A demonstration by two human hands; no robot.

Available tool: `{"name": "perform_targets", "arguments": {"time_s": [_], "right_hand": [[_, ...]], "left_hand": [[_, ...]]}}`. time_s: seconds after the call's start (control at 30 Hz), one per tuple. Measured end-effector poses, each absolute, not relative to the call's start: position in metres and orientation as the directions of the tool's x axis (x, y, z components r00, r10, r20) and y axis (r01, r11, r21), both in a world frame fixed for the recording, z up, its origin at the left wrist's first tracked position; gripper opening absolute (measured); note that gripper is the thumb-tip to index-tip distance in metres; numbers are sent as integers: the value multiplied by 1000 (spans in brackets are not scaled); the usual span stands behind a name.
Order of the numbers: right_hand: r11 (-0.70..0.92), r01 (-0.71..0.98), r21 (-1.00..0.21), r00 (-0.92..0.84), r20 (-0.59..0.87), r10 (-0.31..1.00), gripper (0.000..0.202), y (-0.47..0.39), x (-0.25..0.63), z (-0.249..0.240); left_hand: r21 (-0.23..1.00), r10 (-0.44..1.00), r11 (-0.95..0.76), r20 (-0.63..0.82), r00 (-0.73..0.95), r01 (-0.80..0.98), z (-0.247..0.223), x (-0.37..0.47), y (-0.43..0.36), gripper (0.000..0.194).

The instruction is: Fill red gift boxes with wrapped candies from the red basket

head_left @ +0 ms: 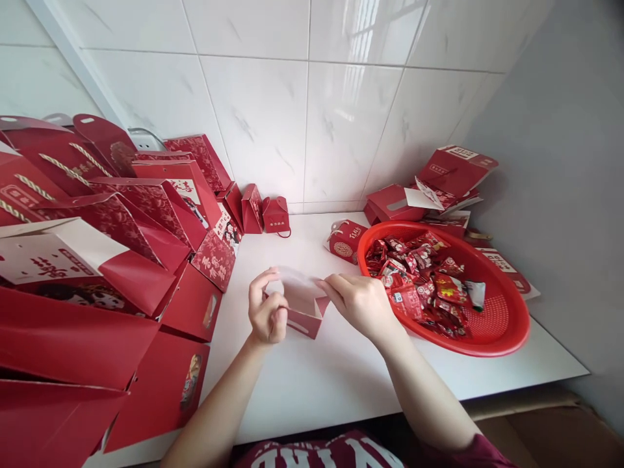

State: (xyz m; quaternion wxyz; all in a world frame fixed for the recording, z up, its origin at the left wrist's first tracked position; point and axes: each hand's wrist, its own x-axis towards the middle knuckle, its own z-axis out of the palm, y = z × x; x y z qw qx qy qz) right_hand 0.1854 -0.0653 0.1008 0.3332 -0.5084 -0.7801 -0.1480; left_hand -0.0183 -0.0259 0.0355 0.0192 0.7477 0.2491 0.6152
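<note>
A small red gift box [303, 321] with a pale inside stands open at the top on the white table, between my two hands. My left hand [267, 309] is closed, its curled fingers gripping the box's left side. On the far right corner, my right hand [363, 305] pinches the box's upper edge between thumb and fingers. The far upper edge of the box is blurred, so its exact shape there is unclear. Right beside my right hand is a red plastic basket [502, 325] holding red-wrapped candies [422, 279].
Red gift boxes [146, 214] crowd the left side of the table [312, 396]. Small boxes [276, 216] stand by the tiled wall, and a roped box [347, 240] sits near the basket. Flat and part-folded boxes [451, 175] are piled behind it.
</note>
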Motion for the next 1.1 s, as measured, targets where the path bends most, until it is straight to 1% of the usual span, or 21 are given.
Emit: {"name": "perform_targets", "arguments": {"time_s": [0.07, 0.13, 0.2, 0.23, 0.3, 0.37, 0.4, 0.43, 0.47, 0.53, 0.57, 0.63, 0.67, 0.7, 0.77, 0.83, 0.9, 0.97, 1.03, 1.1], "right_hand": [[424, 893, -154, -183, 736, 652, 34, -63, 188, 93], [434, 876, -213, -123, 771, 625, 28, -61, 189, 86], [442, 843, -308, -65, 757, 650, 26, -60, 190, 83], [433, 816, -382, -32, 719, 694, 26, -60, 190, 82], [372, 736, -565, 14, 563, 827, 29, -58, 191, 83], [275, 631, -725, 8, 360, 933, 34, -53, 191, 84], [237, 580, -780, -2, 289, 957, 34, -50, 190, 84], [218, 533, -817, -8, 253, 967, 33, -47, 189, 83], [222, 496, -839, -4, 254, 967, 30, -43, 188, 82], [291, 473, -832, 17, 339, 941, 25, -36, 186, 80], [349, 494, -796, 14, 408, 913, 23, -33, 186, 80], [480, 578, -659, -65, 549, 833, 21, -27, 185, 83], [538, 619, -571, -141, 594, 792, 19, -25, 186, 87], [584, 647, -491, -226, 607, 761, 18, -24, 186, 93], [635, 663, -395, -381, 552, 742, 17, -22, 187, 107], [632, 683, -367, -466, 448, 763, 17, -21, 185, 123], [586, 735, -342, -480, 348, 805, 16, -20, 180, 136], [515, 792, -329, -442, 274, 854, 19, -16, 175, 143], [465, 797, -385, -405, 229, 885, 20, -12, 170, 143], [458, 731, -506, -413, 206, 887, 19, -11, 169, 139]], "left_hand": [[261, 315, -912, 940, 133, 317, 38, -17, -32, 37], [171, 243, -932, 949, 200, 320, 41, -15, -37, 34], [134, 225, -934, 940, 255, 331, 43, -14, -40, 30], [141, 239, -933, 932, 273, 332, 44, -13, -41, 29], [221, 315, -919, 909, 271, 327, 47, -12, -40, 28], [376, 452, -875, 859, 239, 304, 49, -12, -36, 30], [459, 525, -841, 820, 229, 287, 50, -12, -34, 30], [530, 588, -804, 776, 227, 268, 51, -12, -31, 29], [583, 635, -771, 736, 235, 255, 52, -12, -29, 27], [627, 681, -731, 687, 251, 269, 53, -13, -25, 20], [624, 689, -723, 680, 250, 296, 53, -13, -23, 17], [587, 687, -715, 690, 226, 380, 53, -13, -22, 13], [556, 679, -711, 702, 214, 431, 53, -12, -22, 11], [521, 668, -706, 715, 207, 479, 53, -12, -22, 9], [455, 647, -693, 735, 204, 559, 53, -10, -24, 6], [407, 638, -671, 743, 203, 620, 52, -9, -25, 5], [381, 629, -660, 752, 199, 648, 52, -9, -24, 4], [397, 618, -683, 761, 196, 613, 51, -12, -21, 2], [463, 625, -721, 755, 196, 515, 50, -15, -17, 6], [531, 646, -735, 738, 195, 422, 50, -17, -14, 13]]}}
